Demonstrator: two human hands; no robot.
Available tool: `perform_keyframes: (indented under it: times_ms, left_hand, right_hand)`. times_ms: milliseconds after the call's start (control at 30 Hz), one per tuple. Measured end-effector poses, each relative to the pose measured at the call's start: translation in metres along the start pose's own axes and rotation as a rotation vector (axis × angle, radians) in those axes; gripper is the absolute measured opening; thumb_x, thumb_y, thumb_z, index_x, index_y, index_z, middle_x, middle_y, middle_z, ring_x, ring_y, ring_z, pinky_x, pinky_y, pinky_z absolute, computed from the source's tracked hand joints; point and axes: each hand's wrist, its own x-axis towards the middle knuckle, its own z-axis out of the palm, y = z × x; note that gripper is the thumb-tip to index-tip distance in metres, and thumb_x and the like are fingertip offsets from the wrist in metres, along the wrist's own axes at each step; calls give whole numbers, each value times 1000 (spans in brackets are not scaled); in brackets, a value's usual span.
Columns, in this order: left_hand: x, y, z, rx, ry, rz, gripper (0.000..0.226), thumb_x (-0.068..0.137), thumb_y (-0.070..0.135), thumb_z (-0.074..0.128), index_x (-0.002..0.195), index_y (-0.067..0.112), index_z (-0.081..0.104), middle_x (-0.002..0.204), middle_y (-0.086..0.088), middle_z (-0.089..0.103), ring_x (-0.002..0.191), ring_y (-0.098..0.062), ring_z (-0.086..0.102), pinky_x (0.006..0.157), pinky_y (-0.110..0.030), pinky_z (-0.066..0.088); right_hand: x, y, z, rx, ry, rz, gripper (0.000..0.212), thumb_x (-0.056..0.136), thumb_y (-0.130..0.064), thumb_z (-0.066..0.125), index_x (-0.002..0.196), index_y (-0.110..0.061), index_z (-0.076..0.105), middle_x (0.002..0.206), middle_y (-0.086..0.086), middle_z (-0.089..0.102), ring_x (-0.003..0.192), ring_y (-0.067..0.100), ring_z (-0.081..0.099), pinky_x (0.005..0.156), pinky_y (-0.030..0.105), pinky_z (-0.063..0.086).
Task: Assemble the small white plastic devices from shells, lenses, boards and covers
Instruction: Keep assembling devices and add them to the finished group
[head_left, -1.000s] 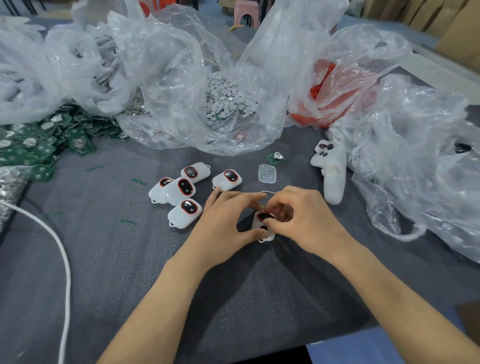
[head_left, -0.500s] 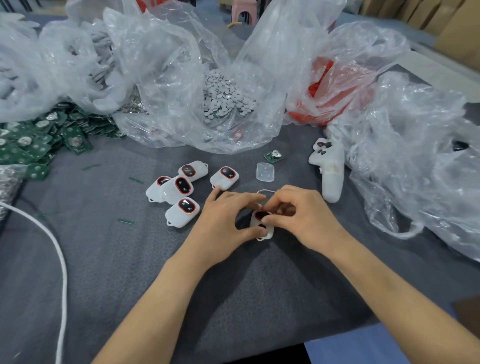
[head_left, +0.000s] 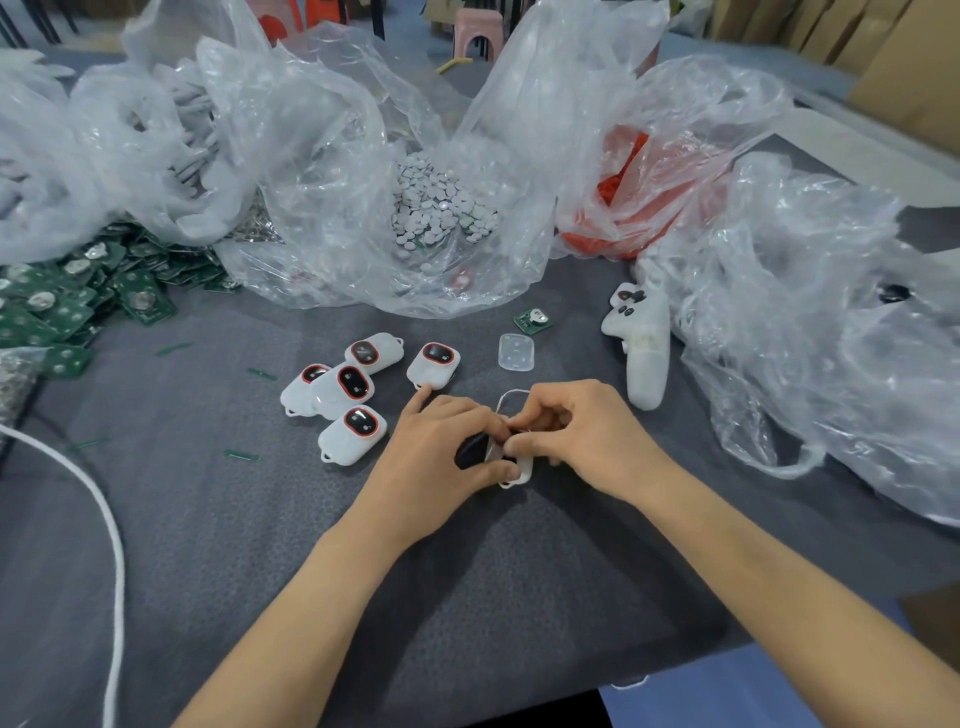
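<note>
A small white shell (head_left: 519, 474) is being held between both hands just above the grey table (head_left: 208, 545), its long axis running roughly toward the worker. The left hand (head_left: 436, 462) is gripping it with curled fingers from the left, while the right hand (head_left: 587, 441), fingertips closed, is pinching its top, apparently seating a lens.

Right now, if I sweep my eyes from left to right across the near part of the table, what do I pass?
white cord → five finished devices → left hand → white device held by both hands → right hand → long white plastic piece → crumpled clear bag
</note>
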Motion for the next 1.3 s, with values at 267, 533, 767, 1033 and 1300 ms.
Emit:
perform_keyframes:
  times_ms: [267, 533, 767, 1033, 1300]
  left_hand:
    - [-1, 2, 0, -4, 46, 20, 22, 72, 33, 81, 88, 23, 71, 102, 14, 68, 99, -6, 54, 105, -43, 34]
    - [-4, 1, -3, -67, 22, 3, 23, 73, 28, 80, 95, 27, 73, 102, 18, 69, 100, 0, 52, 86, -19, 42]
    - [-6, 4, -5, -73, -18, -74, 31, 74, 28, 80, 103, 29, 69, 99, 9, 62, 93, 0, 56, 83, -12, 40]
    - [-6, 7, -6, 12, -45, -1, 52, 78, 26, 77, 128, 27, 60, 100, 26, 62, 99, -8, 52, 80, -10, 34]
    - [-5, 5, -5, 58, -106, 44, 42, 83, 25, 72, 122, 12, 65, 117, -1, 65, 101, -22, 55, 86, -17, 35]
  right_hand:
    - [8, 0, -19, 177, -239, 77, 13, 78, 1, 74, 85, -9, 73, 75, 17, 70, 55, 12, 58, 51, 20, 49]
    - [24, -3, -31, 34, -382, 66, 14, 79, -3, 74, 85, -14, 71, 53, -7, 54, 43, 11, 51, 42, 20, 43]
    - [29, 0, -30, 52, -441, 55, 17, 79, 0, 73, 81, -14, 64, 61, -2, 61, 44, 17, 57, 45, 23, 49]
    - [70, -27, -32, -191, -756, 300, 24, 76, 4, 74, 80, -8, 54, 66, 8, 65, 49, 14, 64, 47, 19, 51]
    - [102, -61, -11, -729, -921, 344, 19, 68, -12, 84, 73, -11, 66, 56, 0, 68, 52, 9, 67, 48, 17, 50]
